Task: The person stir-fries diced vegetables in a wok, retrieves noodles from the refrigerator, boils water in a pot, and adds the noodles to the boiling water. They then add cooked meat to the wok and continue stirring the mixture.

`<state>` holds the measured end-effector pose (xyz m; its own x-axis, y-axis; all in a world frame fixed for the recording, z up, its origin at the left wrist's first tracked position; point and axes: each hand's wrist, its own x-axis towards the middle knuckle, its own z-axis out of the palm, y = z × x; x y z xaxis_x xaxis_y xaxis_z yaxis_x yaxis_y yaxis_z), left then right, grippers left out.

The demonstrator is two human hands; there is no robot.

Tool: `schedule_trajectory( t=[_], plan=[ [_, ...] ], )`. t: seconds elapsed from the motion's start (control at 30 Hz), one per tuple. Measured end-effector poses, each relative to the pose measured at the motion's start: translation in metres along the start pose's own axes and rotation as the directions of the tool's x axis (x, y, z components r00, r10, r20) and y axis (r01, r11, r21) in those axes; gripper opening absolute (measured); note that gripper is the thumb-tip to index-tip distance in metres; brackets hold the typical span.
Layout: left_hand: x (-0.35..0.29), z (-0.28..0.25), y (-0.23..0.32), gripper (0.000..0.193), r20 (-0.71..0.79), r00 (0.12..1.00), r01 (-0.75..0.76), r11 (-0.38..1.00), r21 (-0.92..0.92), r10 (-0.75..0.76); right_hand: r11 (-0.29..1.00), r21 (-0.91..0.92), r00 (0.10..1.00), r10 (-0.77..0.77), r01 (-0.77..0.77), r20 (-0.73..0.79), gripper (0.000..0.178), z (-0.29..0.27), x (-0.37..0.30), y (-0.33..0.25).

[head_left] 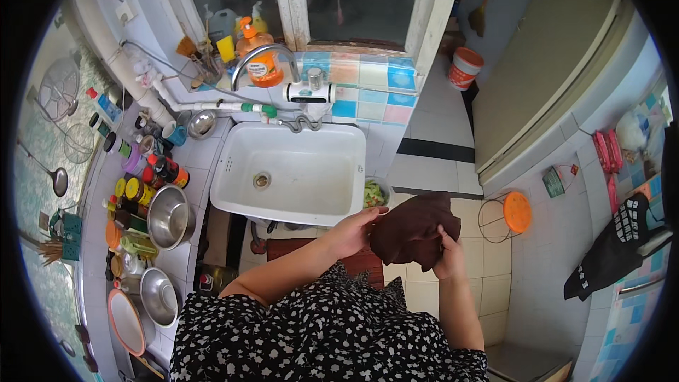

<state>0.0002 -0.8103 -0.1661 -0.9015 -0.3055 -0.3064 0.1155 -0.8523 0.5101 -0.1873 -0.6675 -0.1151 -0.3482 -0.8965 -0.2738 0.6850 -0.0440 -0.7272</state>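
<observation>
A dark maroon-brown cloth (410,235) hangs bunched in front of me, to the right of the sink's near corner. My right hand (448,253) grips its right side, thumb on top of the folds. At the left edge of the cloth, my left hand (352,232) holds on, with some of its fingers hidden behind the fabric. The white sink (290,201) lies ahead and to the left, with its drain bare and the curved faucet (272,49) above it.
Metal bowls (168,219), sauce bottles and jars (166,170) crowd the left counter. An orange soap bottle (260,56) stands behind the sink. Beside it on the right is a bin with green scraps (375,192). An orange stool (518,212) and a black bag (612,240) are on the right.
</observation>
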Motion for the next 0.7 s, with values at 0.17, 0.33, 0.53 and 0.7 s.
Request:
schedule_trajectory(
  t=[0.17, 0.33, 0.53, 0.7],
  plan=[
    [0.126, 0.042, -0.030, 0.041, 0.289, 0.934, 0.251, 0.961, -0.113, -0.210, 0.949, -0.166, 0.964, -0.263, 0.268, 0.048, 0.061, -0.027, 0.035, -0.040],
    [0.282, 0.072, -0.029, 0.039, 0.432, 0.902, 0.178, 0.925, -0.335, -0.017, 0.757, -0.502, 0.908, -0.330, 0.418, 0.259, 0.053, -0.097, 0.092, -0.097],
    [0.436, 0.134, -0.002, 0.032, 0.305, 0.946, 0.049, 0.977, 0.210, -0.113, 0.360, -0.920, 0.825, -0.559, 0.153, -0.081, 0.017, -0.149, 0.196, -0.183],
    [0.513, 0.202, 0.031, 0.037, -0.099, 0.928, 0.349, 0.931, -0.110, -0.360, 0.894, -0.312, 0.797, -0.434, 0.322, -0.420, 0.025, -0.270, 0.294, -0.241]
  ],
)
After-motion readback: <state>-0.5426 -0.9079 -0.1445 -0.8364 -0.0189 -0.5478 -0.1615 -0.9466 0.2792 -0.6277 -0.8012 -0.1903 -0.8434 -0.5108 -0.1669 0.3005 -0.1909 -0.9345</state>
